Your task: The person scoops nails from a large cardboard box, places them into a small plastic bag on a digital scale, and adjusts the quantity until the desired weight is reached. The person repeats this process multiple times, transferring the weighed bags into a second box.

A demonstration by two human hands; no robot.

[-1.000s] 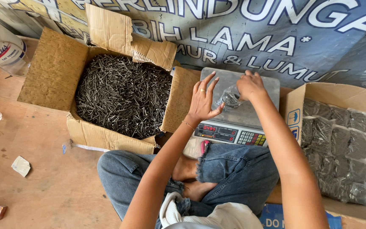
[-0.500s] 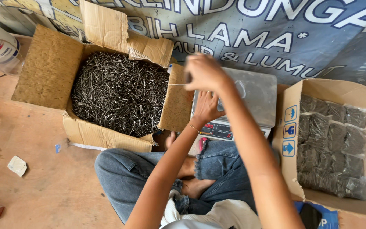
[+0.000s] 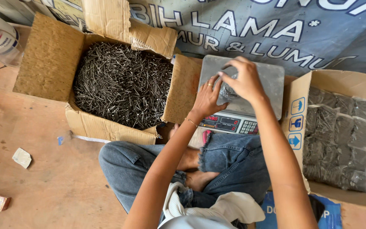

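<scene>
At the centre of the frame both hands meet over a digital scale's [image 3: 272, 80] steel platform. The right hand [image 3: 244, 80] is curled from above around the top of a small clear bag of nails [image 3: 230, 94] standing on the platform, fingers closed on it. The left hand [image 3: 207, 98] presses against the bag's left side, fingers partly bent. At upper left an open cardboard box [image 3: 49, 59] holds loose nails [image 3: 121, 82]. At right a second box [image 3: 301, 91] holds filled nail bags [image 3: 339, 135].
</scene>
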